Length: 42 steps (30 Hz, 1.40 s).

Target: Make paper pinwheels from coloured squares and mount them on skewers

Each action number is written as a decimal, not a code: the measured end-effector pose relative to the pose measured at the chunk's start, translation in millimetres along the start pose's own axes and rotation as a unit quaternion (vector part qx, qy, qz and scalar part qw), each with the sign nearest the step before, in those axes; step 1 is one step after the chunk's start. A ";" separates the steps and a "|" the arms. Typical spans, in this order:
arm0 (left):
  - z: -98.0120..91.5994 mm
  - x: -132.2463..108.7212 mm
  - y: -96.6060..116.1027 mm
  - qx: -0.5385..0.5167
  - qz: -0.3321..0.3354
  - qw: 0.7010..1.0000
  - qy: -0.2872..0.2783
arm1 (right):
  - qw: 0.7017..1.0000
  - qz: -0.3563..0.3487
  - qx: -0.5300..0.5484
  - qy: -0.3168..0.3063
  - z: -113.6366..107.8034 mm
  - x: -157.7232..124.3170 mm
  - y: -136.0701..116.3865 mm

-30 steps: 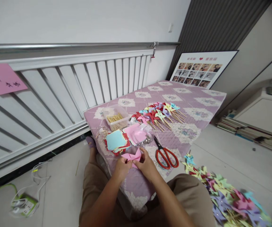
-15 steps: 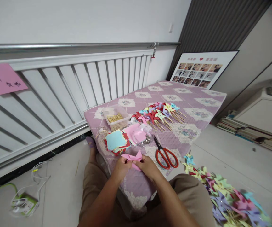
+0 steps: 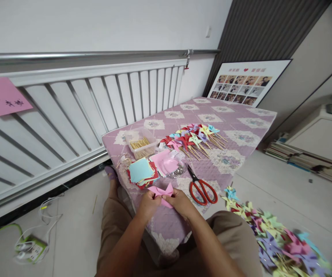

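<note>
Between both hands is a pink paper pinwheel, its blades folded in, held just above the near corner of the table. My left hand pinches its left side. My right hand grips it from the right, with the thumbs close together at the centre. Beyond the hands lies a stack of coloured paper squares, light blue on top. Beside it are pink paper sheets and a clear bag of small metal pins. Red-handled scissors rest to the right, blades pointing away.
A plastic box of wooden sticks stands behind the paper. Finished pinwheels on sticks lie further back on the table. More pinwheels cover the floor at right. A radiator lines the wall; a power strip sits at lower left.
Almost nothing differs. Both hands keep hold of the pink pinwheel in the same spot, and the camera view has shifted very slightly.
</note>
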<state>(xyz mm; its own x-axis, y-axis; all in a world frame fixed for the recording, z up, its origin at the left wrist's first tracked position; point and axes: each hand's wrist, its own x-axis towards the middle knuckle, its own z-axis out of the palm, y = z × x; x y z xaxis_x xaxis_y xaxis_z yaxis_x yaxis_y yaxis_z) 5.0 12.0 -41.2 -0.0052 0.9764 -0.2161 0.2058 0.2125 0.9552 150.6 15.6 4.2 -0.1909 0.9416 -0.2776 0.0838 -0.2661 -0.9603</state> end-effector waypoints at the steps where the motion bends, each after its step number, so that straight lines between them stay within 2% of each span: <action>1: 0.0 0.5 -1.5 0.001 0.000 1.000 -0.002 | 1.000 0.000 0.002 -0.002 -0.3 0.0 0.4; 9: -2.2 -2.6 5.5 0.008 0.018 1.000 -0.023 | 1.000 0.001 0.003 -0.016 -1.3 -0.6 2.6; 25: 1.2 -7.2 7.1 -0.009 0.048 0.999 -0.009 | 0.999 0.000 0.001 -0.033 -4.6 0.4 8.7; 32: -6.7 -4.5 0.8 -0.027 0.027 0.998 -0.050 | 0.999 0.004 0.005 -0.049 -8.7 3.8 14.7; 37: -4.9 -6.4 4.0 -0.001 0.020 0.999 -0.029 | 0.999 0.003 0.003 -0.048 -7.5 3.7 15.1; 42: -2.8 -8.4 7.3 -0.007 0.041 0.999 -0.030 | 0.999 0.004 0.001 -0.037 -5.5 3.3 12.6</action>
<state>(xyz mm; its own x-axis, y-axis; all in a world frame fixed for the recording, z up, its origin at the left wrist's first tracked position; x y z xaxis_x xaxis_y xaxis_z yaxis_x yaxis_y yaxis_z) 3.8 5.5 -31.8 0.0691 0.9865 -0.1481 0.1898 0.1328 0.9728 156.5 16.5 -8.7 -0.2612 0.9220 -0.2858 0.0840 -0.2733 -0.9583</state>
